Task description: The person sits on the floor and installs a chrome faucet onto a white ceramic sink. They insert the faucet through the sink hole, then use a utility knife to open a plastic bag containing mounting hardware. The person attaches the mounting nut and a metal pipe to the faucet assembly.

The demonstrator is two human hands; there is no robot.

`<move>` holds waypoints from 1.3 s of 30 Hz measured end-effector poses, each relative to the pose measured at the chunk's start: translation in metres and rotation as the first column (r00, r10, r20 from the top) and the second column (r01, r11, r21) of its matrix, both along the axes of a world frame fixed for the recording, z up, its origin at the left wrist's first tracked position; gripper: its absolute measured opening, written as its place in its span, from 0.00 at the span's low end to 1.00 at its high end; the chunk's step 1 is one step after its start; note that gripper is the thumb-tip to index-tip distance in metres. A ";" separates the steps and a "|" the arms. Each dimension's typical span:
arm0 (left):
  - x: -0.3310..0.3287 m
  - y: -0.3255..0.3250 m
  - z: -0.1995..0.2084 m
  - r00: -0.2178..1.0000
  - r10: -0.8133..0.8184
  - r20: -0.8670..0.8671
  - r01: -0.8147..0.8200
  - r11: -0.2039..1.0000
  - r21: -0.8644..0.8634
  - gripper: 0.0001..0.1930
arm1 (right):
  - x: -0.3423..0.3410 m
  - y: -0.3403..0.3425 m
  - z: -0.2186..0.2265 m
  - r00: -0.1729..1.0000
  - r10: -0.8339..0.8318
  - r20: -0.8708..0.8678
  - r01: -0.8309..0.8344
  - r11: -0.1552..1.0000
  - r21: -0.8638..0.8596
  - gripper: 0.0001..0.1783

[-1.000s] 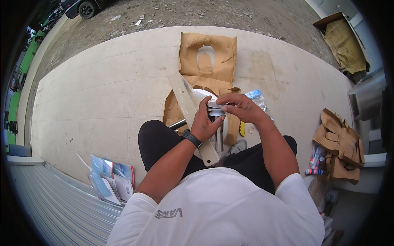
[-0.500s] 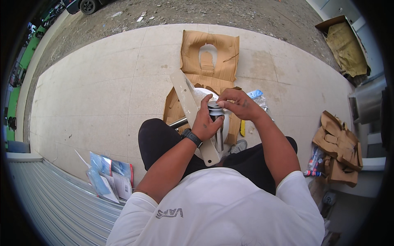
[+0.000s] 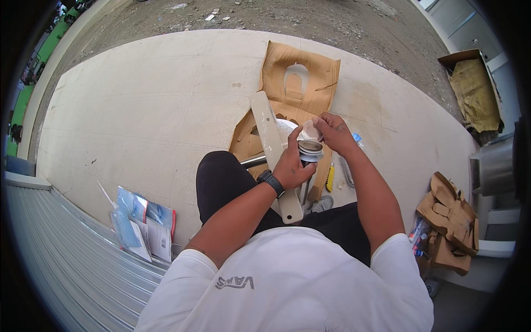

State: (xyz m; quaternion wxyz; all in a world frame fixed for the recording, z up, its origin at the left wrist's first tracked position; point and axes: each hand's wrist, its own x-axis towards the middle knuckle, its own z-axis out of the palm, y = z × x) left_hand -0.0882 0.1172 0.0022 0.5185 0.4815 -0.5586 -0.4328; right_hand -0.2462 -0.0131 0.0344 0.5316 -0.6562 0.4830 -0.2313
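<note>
Bright, even daylight, soft shadows. Focus is sharp centrally. Fisheye bending and black vignette from 3 to 9 o'clock.

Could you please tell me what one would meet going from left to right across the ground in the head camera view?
Corrugated metal sheet → clear plastic packets with leaflets → long beige plastic panel → yellow-handled tool → crumpled brown cardboard → open cardboard box.

Pale concrete slab (image 3: 138,110); gravel ground (image 3: 310,16) beyond; daylight
</note>
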 end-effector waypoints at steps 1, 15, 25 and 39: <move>-0.001 0.001 -0.002 0.999 0.005 0.033 -0.004 0.999 -0.039 0.50 | 0.000 -0.004 -0.002 0.988 -0.139 -0.066 0.141 0.989 0.033 0.18; 0.003 0.007 -0.014 0.998 0.058 0.001 -0.058 0.996 -0.065 0.28 | 0.172 0.079 0.145 0.828 0.504 -0.244 -0.520 0.854 0.002 0.14; 0.000 0.016 -0.003 0.990 0.134 -0.043 -0.131 0.989 0.071 0.26 | 0.305 0.224 0.116 0.383 0.897 -0.223 -0.837 0.439 0.326 0.19; 0.008 0.010 -0.010 0.994 0.113 0.001 -0.113 0.992 0.052 0.30 | 0.043 0.090 0.087 0.982 -0.010 -0.189 -0.023 0.985 -0.169 0.30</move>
